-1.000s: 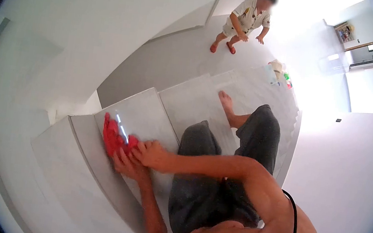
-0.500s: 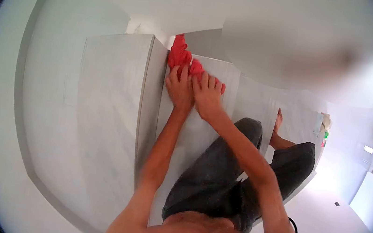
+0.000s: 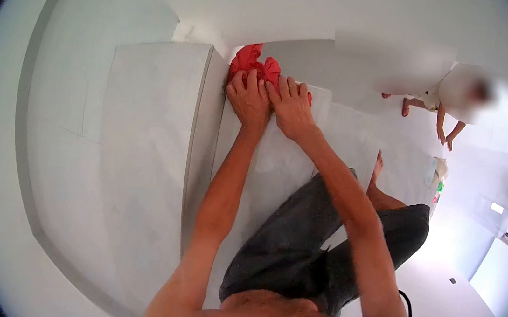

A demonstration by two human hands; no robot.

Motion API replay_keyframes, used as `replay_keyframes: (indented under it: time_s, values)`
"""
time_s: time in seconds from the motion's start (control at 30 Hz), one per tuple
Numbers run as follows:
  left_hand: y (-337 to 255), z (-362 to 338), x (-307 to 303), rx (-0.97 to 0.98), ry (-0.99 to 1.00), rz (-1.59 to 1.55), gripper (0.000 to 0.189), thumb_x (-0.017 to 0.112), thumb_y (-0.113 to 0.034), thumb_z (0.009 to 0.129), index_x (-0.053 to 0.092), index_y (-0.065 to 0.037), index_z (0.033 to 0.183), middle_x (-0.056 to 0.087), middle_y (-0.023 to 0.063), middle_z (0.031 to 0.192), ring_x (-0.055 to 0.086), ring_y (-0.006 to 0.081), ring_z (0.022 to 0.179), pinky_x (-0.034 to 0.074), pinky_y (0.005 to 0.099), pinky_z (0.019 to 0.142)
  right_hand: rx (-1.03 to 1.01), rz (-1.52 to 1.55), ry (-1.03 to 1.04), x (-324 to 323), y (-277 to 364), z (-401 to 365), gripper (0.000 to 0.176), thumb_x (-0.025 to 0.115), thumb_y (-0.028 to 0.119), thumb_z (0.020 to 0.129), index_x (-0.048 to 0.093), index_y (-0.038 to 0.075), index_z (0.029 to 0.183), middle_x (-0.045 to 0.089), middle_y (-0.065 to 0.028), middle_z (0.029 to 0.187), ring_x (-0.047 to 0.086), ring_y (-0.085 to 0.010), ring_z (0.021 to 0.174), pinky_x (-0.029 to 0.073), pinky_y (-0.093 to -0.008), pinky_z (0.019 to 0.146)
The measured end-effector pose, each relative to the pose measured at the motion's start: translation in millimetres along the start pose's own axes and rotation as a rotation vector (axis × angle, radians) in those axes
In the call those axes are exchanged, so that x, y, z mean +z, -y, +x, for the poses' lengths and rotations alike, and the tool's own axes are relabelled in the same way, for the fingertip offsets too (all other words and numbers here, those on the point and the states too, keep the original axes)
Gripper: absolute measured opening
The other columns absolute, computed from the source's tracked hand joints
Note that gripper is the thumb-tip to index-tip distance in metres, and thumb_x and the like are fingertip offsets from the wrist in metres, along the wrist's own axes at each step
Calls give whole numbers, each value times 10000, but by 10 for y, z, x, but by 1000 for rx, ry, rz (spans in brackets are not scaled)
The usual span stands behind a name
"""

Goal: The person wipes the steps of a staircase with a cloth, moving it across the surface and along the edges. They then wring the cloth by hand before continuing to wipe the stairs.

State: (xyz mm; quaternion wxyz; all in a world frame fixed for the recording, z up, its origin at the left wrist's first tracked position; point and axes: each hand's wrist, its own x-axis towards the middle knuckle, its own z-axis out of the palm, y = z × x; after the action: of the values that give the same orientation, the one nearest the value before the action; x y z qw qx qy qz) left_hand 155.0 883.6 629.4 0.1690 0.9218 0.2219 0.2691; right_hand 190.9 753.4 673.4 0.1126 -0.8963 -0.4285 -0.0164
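A bunched red cloth (image 3: 250,63) lies at the far end of a pale grey stair tread (image 3: 283,153), close to the riser on its left. My left hand (image 3: 250,101) presses down on the cloth with its fingers curled over the near edge. Right beside it, my right hand (image 3: 293,111) grips the cloth too, fingers bent onto it. A bit of red shows past the right hand's outer fingers. What lies under both palms is hidden.
A higher step (image 3: 152,100) rises at my left. My bent legs in dark trousers (image 3: 294,241) rest over the lower steps. Another person's hands (image 3: 446,136) show at upper right. Beyond my foot sits a pale bag-like item (image 3: 440,170). A small dark object (image 3: 453,281) lies on the floor.
Both hands have slid slightly farther from me along the tread, and the cloth is bunched up more. The other person has moved back to the right and is now visible with lowered hands.
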Motion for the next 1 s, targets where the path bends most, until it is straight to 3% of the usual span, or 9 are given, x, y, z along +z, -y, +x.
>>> replay_keyframes:
  time_s: [0.2, 0.4, 0.57, 0.67, 0.77, 0.83, 0.87, 0.9, 1.0]
  values:
    - [743, 29, 315, 117, 75, -15, 334, 654, -212, 932, 620, -109, 1248, 546, 170, 1273, 509, 396, 1110, 432, 511, 953, 252, -213, 157, 608, 581, 317, 568, 628, 174, 862, 525, 16, 1398, 452, -331, 1438, 462, -516, 1245, 368, -689, 959]
    - [726, -928, -546, 51, 78, -38, 342, 632, -259, 956, 626, -118, 1267, 542, 176, 1296, 499, 403, 1141, 405, 539, 973, 5, -24, 133, 372, 980, -601, 756, 704, 159, 796, 442, 34, 1495, 391, -326, 1492, 410, -514, 1322, 339, -682, 999]
    - [254, -414, -269, 29, -3, 38, 312, 644, -209, 924, 644, -106, 1219, 556, 184, 1268, 506, 405, 1116, 412, 520, 959, -6, -1, 100, 139, 401, -334, 748, 701, 148, 800, 430, 61, 1491, 391, -267, 1509, 413, -461, 1342, 343, -632, 1014]
    - [8, 167, 43, 38, 9, -10, 297, 646, -241, 922, 645, -111, 1189, 567, 183, 1257, 519, 408, 1131, 417, 527, 965, 156, -102, 145, -21, 104, 112, 698, 691, 147, 807, 464, 92, 1464, 409, -221, 1508, 418, -454, 1335, 344, -608, 1020]
    - [-59, 263, 122, 11, 46, -50, 295, 643, -238, 922, 640, -118, 1192, 568, 179, 1260, 519, 393, 1163, 417, 523, 983, 258, -3, 17, 30, 125, 201, 618, 674, 158, 797, 523, 74, 1390, 460, -226, 1430, 431, -446, 1281, 387, -619, 850]
    - [127, 170, 156, -69, 68, -122, 307, 651, -228, 916, 634, -105, 1197, 564, 178, 1265, 516, 392, 1165, 417, 523, 983, 262, -30, -24, 101, 343, 77, 632, 670, 158, 802, 508, 69, 1407, 444, -232, 1443, 416, -459, 1291, 377, -655, 864]
    - [255, -56, 126, -154, 114, -173, 314, 653, -226, 915, 631, -96, 1201, 561, 177, 1269, 514, 394, 1163, 417, 523, 983, 307, -48, -19, 149, 437, -140, 639, 668, 158, 805, 501, 67, 1415, 437, -235, 1450, 409, -466, 1296, 372, -673, 871]
    - [312, -228, -30, -110, 127, -145, 316, 655, -219, 918, 631, -93, 1207, 557, 178, 1278, 515, 400, 1146, 419, 525, 972, 271, -35, 47, 98, 607, -270, 655, 655, 165, 822, 482, 64, 1445, 406, -266, 1476, 407, -506, 1296, 345, -736, 900]
    - [373, -632, -732, 62, 126, -21, 310, 650, -184, 934, 629, -83, 1226, 538, 188, 1318, 511, 417, 1102, 419, 532, 950, 173, -72, 121, 188, 1034, -630, 664, 647, 186, 836, 477, 65, 1466, 367, -304, 1509, 409, -541, 1299, 329, -763, 931]
